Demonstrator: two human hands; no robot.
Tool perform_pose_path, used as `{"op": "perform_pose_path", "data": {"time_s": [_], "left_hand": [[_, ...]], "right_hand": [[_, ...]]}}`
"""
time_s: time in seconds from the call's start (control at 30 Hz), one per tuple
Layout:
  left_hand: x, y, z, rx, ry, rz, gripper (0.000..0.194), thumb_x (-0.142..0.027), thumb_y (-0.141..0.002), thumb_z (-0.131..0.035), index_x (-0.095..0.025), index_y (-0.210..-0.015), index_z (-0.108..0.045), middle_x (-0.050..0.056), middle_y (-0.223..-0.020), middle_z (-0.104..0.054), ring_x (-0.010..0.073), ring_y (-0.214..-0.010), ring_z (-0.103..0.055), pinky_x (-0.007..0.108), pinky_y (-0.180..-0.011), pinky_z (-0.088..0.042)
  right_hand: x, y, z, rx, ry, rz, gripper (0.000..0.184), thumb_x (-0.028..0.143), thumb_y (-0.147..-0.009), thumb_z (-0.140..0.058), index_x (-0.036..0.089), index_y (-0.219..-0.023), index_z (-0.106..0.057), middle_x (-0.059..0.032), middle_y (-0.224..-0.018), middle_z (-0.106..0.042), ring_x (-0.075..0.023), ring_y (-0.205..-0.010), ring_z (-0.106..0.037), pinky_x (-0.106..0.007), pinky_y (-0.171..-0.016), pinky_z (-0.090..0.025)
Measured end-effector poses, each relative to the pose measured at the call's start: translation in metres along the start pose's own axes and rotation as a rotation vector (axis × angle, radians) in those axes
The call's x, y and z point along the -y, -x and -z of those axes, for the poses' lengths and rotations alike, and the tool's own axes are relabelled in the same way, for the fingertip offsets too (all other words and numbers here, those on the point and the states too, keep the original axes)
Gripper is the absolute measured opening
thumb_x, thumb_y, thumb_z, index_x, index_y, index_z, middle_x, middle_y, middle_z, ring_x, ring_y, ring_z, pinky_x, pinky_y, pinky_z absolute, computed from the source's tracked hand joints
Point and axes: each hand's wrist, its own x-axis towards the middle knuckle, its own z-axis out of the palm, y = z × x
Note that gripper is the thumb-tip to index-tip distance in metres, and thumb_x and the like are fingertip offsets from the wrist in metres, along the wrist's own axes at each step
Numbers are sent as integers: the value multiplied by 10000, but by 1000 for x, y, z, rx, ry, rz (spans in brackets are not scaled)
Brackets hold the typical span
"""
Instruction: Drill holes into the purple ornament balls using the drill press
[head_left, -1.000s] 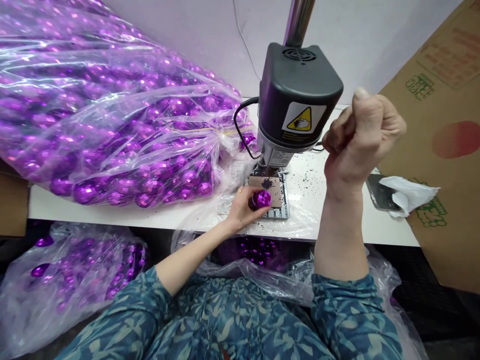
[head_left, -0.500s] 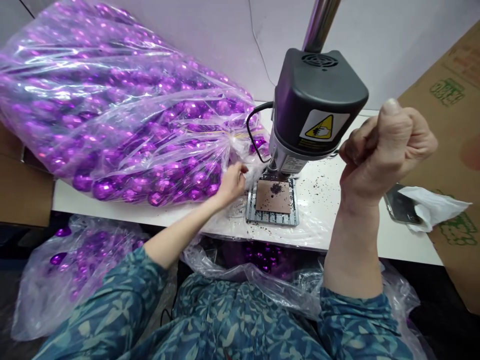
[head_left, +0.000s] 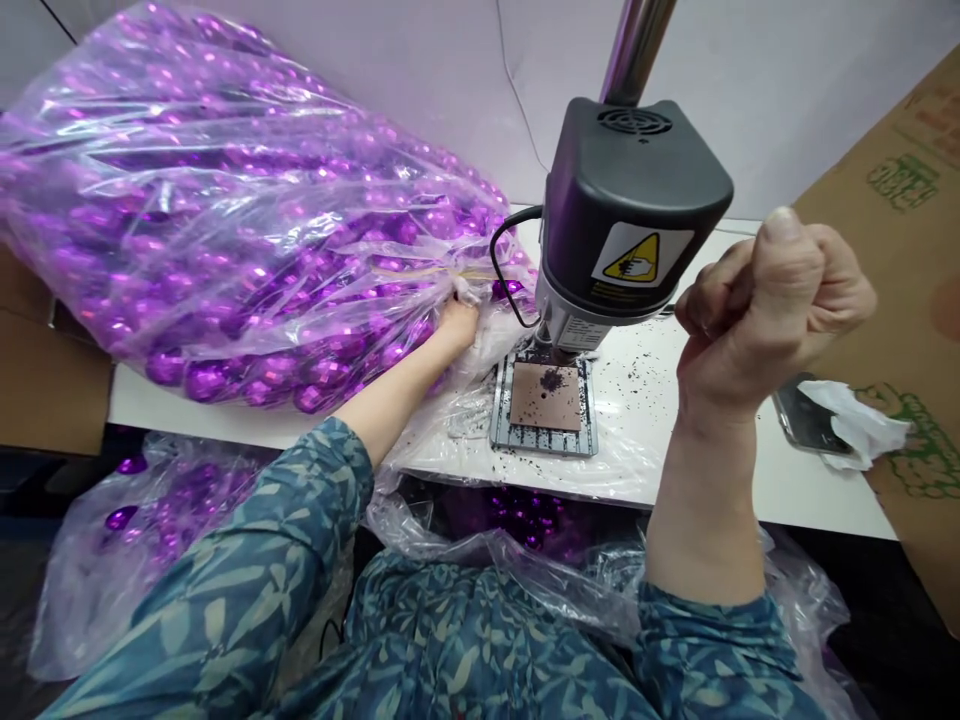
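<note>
"So, where are both hands, taking the drill press (head_left: pixel 637 185) as our mark?"

"Left of it, the left hand (head_left: pixel 457 318) reaches into the gathered mouth of a big clear bag (head_left: pixel 247 190). Its fingers are hidden by the plastic, so I can't tell how far open they are or whether they have hold of anything."

"And the right hand (head_left: pixel 776 310)?"

"Raised just to the right of the drill press, curled tightly into a fist with the thumb on top. I can't tell whether something sits inside the grip."

"What fills the bag?"

"Shiny purple balls (head_left: pixel 322 370), a great heap of them, all left of the drill press."

"What's directly below the drill press?"

"A brown board (head_left: pixel 559 412) on a slotted metal base (head_left: pixel 501 438). Dark shavings (head_left: pixel 552 380) are piled on the board, and more are strewn on the white counter (head_left: pixel 847 495) around it."

"Farther right of the drill press?"

"Past the fist, a crumpled white tissue (head_left: pixel 866 430) partly covers a dark phone (head_left: pixel 799 415), beside a cardboard box (head_left: pixel 919 350)."
</note>
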Motion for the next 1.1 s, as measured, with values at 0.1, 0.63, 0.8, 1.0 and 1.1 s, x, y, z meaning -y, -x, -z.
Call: {"op": "perform_pose_path", "data": {"time_s": [0.1,0.63,0.8,1.0,1.1], "left_hand": [[1,20,11,63,44,5,423,-152,-890,-688,-121,-1311,-700,208,-1279,-672,383,-1248,-657,507,-1105,-516],[-28,138,14,330,1685,141,495,-437,-884,-818,-215,-1296,-656,95,-1260,-737,207,-1054,-742,384,-943,-644],[-29,141,-20,266,1318,12,686,-371,-793,-892,-219,-1391,-591,113,-1236,-743,234,-1056,-729,370,-866,-634],[-27,126,-39,210,1085,-130,585,-468,-888,-788,-197,-1357,-568,136,-1249,-730,239,-1065,-734,430,-944,-625],[-28,120,-40,262,1082,-160,567,-465,-920,-753,-222,-1398,-570,132,-1262,-737,239,-1020,-745,413,-868,-642]], "right_hand": [[0,2,1,-1,-4,0,519,374,-902,-678,175,-532,-372,80,-412,-368,-16,-347,-325,-219,-394,-210],[-2,5,1,15,30,21,553,429,-922,-642,169,-563,-311,102,-428,-320,10,-361,-344,-182,-400,-251],[-1,6,1,29,50,41,562,463,-925,-634,191,-596,-268,97,-435,-309,3,-358,-316,-204,-391,-238],[3,8,1,54,102,47,517,405,-968,-575,196,-616,-258,78,-459,-302,-7,-378,-307,-215,-414,-245],[2,9,0,49,74,62,502,384,-968,-578,199,-621,-266,73,-459,-312,-13,-379,-310,-221,-416,-238]]}}
